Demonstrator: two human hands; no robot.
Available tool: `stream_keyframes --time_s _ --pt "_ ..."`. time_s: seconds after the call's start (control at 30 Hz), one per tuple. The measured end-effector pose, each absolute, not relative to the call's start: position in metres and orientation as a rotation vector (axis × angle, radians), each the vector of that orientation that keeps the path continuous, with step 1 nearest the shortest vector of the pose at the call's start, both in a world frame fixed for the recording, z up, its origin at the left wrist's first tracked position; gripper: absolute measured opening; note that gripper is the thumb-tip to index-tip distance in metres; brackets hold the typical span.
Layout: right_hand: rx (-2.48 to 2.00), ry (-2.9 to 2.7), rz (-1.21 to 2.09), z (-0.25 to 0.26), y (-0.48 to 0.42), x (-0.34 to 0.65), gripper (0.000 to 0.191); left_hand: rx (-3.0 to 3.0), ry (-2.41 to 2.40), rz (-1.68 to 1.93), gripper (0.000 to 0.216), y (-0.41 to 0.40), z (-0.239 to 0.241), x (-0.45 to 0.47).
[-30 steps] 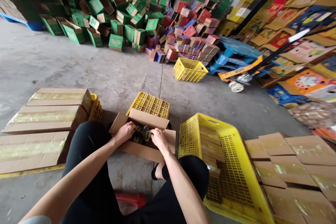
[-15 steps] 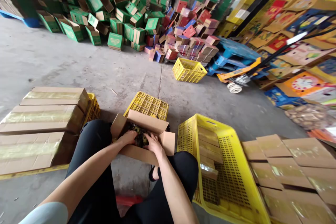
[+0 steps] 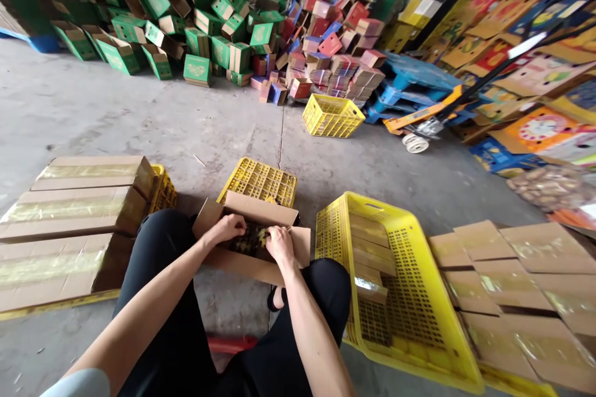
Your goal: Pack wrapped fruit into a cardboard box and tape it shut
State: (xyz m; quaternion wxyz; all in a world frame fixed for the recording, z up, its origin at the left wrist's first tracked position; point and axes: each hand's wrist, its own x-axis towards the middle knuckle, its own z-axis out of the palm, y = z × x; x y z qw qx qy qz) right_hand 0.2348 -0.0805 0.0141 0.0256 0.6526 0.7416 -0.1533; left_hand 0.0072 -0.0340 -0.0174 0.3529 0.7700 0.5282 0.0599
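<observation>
An open brown cardboard box (image 3: 246, 268) rests between my knees with its flaps raised. Inside lie small dark pieces with yellowish bits (image 3: 252, 237), too small to name. My left hand (image 3: 227, 228) is over the left part of the box, fingers curled together above the contents; what they hold, if anything, is hidden. Over the right part, my right hand (image 3: 279, 244) has its fingertips pinched beside a yellowish piece, and I cannot make out what is in them. Just behind the box sits a yellow plastic crate (image 3: 261, 178) with a gridded face up.
Taped cartons (image 3: 88, 208) lie on a crate at my left. To my right stands a large yellow crate (image 3: 414, 285) with narrow cartons inside, then more taped cartons (image 3: 512, 285). Farther off are a small yellow crate (image 3: 333, 116), a pallet jack (image 3: 426, 115) and heaped green boxes (image 3: 198, 68).
Both hands have risen a little out of the contents, and their fingers have drawn together from a more spread pose. The view has shifted slightly.
</observation>
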Motion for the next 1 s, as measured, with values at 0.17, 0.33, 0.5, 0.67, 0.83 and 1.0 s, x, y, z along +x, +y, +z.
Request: stream_keyframes --time_s 0.17,0.33,0.5,0.67,0.83,1.0 --pt "2.041 2.181 -0.450 0.009 -0.086 0.222 0.033 1.997 1.520 0.132 0.023 -0.036 -0.005 -0.011" --pt "1.897 2.306 -0.507 0.014 -0.067 0.209 0.043 1.922 1.487 -0.116 0.028 -0.051 -0.033 0.018" --pt "1.721 2.309 -0.644 0.003 -0.043 0.181 0.049 1.852 1.478 -0.281 0.041 -0.051 -0.050 0.029" --pt "1.819 2.229 -0.632 -0.009 -0.046 0.161 0.045 1.861 1.467 -0.224 0.042 -0.050 -0.045 0.026" --pt "1.915 2.249 -0.669 0.005 -0.050 0.188 0.042 1.914 1.435 0.000 0.013 -0.054 -0.024 0.018" --pt "2.112 2.160 -0.686 0.026 -0.055 0.229 0.041 1.982 1.571 0.182 0.024 -0.049 0.002 -0.006"
